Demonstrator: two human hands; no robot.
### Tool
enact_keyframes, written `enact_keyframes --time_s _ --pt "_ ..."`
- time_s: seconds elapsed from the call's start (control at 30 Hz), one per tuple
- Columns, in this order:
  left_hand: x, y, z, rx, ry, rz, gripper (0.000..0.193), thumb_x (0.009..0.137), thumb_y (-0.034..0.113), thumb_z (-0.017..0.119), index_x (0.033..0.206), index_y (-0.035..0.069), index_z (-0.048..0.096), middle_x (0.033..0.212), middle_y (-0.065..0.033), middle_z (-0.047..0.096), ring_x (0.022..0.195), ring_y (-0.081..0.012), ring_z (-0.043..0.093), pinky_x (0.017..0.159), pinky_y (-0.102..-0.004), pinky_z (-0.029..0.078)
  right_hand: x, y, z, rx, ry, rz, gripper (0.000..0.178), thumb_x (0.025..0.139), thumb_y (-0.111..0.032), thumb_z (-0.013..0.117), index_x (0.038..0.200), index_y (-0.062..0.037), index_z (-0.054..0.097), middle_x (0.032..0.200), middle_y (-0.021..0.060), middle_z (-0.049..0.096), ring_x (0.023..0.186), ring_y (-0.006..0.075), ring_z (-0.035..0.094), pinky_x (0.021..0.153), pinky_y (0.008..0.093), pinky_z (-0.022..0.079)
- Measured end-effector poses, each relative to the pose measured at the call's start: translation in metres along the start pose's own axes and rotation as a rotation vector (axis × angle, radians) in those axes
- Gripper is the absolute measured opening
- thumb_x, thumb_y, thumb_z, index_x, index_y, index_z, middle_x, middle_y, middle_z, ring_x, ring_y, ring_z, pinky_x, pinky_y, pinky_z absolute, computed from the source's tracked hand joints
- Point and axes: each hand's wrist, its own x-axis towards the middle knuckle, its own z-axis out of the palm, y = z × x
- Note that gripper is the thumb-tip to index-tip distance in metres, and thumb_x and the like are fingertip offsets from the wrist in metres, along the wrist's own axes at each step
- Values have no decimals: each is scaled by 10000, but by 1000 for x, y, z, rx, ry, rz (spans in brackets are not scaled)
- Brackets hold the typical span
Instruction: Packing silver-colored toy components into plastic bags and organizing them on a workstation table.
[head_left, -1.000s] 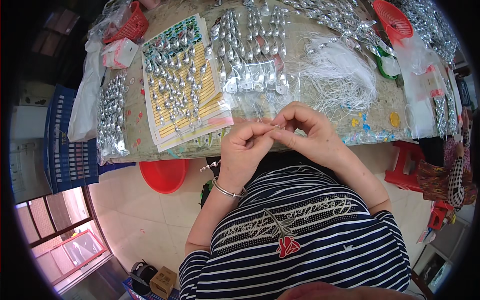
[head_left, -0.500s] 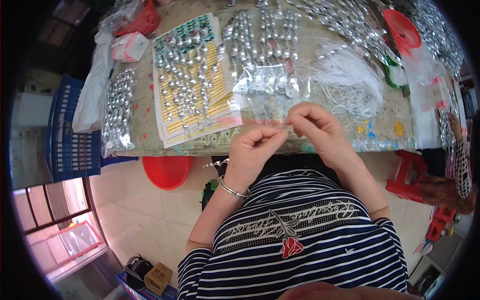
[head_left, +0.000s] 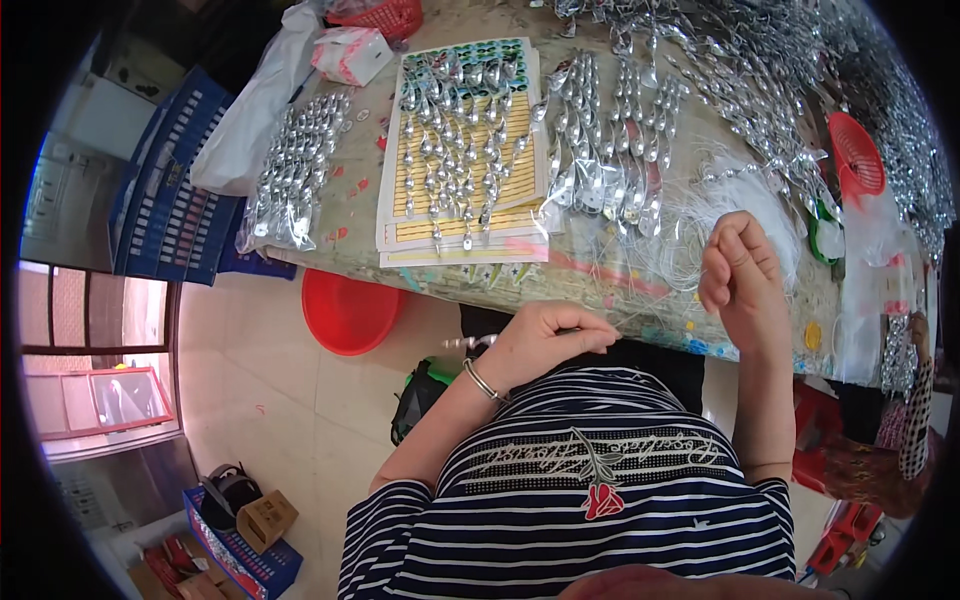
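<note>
Sitting at table edge (head_left: 600, 285), both hands working a thin clear thread (head_left: 650, 300). Left hand (head_left: 545, 340) resting low against the lap, just under the table lip, fingers pinched shut on something small; exact item too fine to make out, likely the thread's near end. Right hand (head_left: 740, 275) raised up and to the right, curled closed, fingertips pinching upward, apparently drawing the thread out. Thread barely showing between the two; long axis running roughly left-low to right-high, hand to hand. Loose white bundle of thread (head_left: 745, 195) lying on the table just beyond the right hand, nearer to it than to the left. Rows of silver spoon-shaped lures on a yellow card (head_left: 465, 150) sitting farther up-left, well apart from both hands.
</note>
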Motion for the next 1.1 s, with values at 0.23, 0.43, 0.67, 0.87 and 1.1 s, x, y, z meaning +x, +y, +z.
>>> enact_keyframes --time_s 0.23,0.43,0.67,0.87,1.1 --pt "-28 -37 -21 116 28 -88 275 886 116 663 1149 36 651 889 11 678 814 -33 603 721 -180 477 40 -35 -14 -100 137 -154 131 1007 -203 468 963 -83 497 685 -40 410 547 49 403 518 213 413" --pt "-31 -15 -43 110 176 -154 242 930 203 599 1092 38 671 812 11 652 661 -39 533 591 -193 436 90 -57 -25 -409 104 -135 181 985 -166 498 1115 -57 559 912 19 604 801 122 595 718 275 490" --pt "38 21 -41 541 436 265 143 860 101 597 885 -39 586 798 -193 583 766 -380 565 695 -436 456 89 1 71 -1437 -547 -823 502 730 -33 659 1219 -77 558 1125 82 597 1051 261 554 1022 438 360" --pt "56 21 -52 620 575 439 310 836 62 621 1126 -27 554 1009 -193 586 908 -348 570 797 -402 462 158 23 70 -1760 -742 -986 293 720 4 564 1002 -75 576 931 72 547 1027 265 538 1141 498 249" --pt "34 2 -66 684 927 512 327 831 21 643 1156 17 607 1110 -141 595 984 -272 580 857 -347 462 236 45 64 -1774 -735 -994 307 752 18 515 1027 -86 603 928 70 545 1006 254 554 1159 477 234"
